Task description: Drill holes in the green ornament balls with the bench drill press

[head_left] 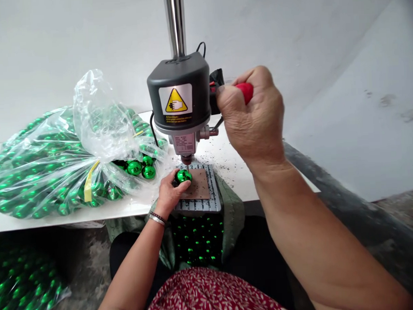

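In the middle of the view stands a small drill press (179,90) with a dark grey head and a yellow warning label. My right hand (254,110) is wrapped round the red knob (245,91) of its lever. Below the chuck, my left hand (170,192) grips a shiny green ball (183,175) between thumb and fingers. A thin drill bit (188,167) comes down at the ball's top; whether it has entered the ball I cannot tell. The ball rests over a brown board (201,186) on the slotted metal base (214,197).
A clear plastic bag (93,118) full of green balls covers the table's left side, with several balls (148,168) at its opening. Dark shavings lie about the base. Many green balls (197,241) sit below the table edge in front of me. Another filled bag (24,283) lies lower left.
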{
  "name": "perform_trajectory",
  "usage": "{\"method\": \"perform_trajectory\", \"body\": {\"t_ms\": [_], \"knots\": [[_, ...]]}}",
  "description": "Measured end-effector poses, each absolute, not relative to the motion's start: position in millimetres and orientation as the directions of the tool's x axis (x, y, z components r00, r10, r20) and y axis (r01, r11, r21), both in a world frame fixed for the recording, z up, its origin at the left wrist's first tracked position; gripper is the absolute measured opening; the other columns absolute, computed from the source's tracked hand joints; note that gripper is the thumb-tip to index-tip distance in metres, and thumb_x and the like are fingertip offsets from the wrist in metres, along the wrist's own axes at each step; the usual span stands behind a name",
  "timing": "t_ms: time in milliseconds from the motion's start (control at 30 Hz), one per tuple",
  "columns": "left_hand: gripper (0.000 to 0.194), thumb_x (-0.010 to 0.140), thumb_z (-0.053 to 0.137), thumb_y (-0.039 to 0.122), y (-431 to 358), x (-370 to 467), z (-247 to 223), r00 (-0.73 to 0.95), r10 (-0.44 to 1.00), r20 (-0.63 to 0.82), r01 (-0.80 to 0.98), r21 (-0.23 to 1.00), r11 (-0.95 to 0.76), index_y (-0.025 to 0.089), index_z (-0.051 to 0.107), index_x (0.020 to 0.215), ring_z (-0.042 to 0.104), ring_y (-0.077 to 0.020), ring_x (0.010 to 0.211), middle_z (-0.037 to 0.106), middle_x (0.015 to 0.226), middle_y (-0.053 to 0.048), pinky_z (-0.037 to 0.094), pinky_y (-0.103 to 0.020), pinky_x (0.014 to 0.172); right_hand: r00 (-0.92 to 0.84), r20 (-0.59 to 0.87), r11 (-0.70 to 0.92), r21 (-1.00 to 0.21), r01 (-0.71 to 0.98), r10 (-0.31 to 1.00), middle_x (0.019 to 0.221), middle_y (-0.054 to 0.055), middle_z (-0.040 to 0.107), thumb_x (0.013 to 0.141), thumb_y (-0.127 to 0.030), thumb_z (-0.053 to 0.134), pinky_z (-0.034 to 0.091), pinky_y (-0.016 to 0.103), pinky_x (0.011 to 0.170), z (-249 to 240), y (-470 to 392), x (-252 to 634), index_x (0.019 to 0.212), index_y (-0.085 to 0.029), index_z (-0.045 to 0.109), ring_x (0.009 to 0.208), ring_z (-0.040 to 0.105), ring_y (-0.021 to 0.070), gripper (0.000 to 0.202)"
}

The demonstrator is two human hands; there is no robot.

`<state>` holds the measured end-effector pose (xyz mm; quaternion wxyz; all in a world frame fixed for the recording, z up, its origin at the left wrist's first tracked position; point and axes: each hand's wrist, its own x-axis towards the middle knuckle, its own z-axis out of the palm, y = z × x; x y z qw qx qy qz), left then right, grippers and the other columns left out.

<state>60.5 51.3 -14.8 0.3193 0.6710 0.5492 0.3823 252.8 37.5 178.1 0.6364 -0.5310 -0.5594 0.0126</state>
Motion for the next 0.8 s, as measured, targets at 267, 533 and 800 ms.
{"method": "perform_trajectory", "body": {"t_ms": [267, 533, 800], "knots": [[0.055, 0.071, 0.090, 0.022, 54.9, 59.9, -13.0, 0.212, 0.930, 0.301, 0.698, 0.619, -0.360, 0.021, 0.076, 0.124, 0.069, -0.0354, 0.126, 0.078, 0.130, -0.011, 0.051, -0.052, 0.114, 0.360, 0.699, 0.455, -0.691, 0.561, 0.618, 0.076, -0.010, 0.047, 0.098, -0.026, 0.063, 0.051, 0.017, 0.072, 177.0, 36.7, 251.4, 0.087, -0.019, 0.048, 0.067, 0.048, 0.0011, 0.020], [0.058, 0.073, 0.087, 0.021, 57.8, 70.1, -13.7, 0.252, 0.942, 0.223, 0.578, 0.746, -0.331, 0.021, 0.074, 0.129, 0.072, -0.0293, 0.119, 0.080, 0.126, -0.007, 0.054, -0.044, 0.111, 0.344, 0.809, 0.532, -0.577, 0.620, 0.476, 0.071, -0.011, 0.051, 0.094, -0.033, 0.067, 0.049, 0.021, 0.068, 162.8, 43.3, 259.9, 0.088, -0.019, 0.057, 0.064, 0.049, 0.0032, 0.019], [0.059, 0.074, 0.086, 0.021, 53.4, 68.8, -22.4, 0.224, 0.956, 0.190, 0.466, 0.840, -0.277, 0.021, 0.073, 0.131, 0.071, -0.0275, 0.123, 0.078, 0.128, -0.005, 0.053, -0.039, 0.114, 0.317, 0.820, 0.518, -0.553, 0.653, 0.476, 0.073, -0.011, 0.052, 0.096, -0.031, 0.062, 0.040, 0.019, 0.065, 163.9, 40.2, 261.7, 0.086, -0.021, 0.052, 0.066, 0.048, 0.0034, 0.017]]}}
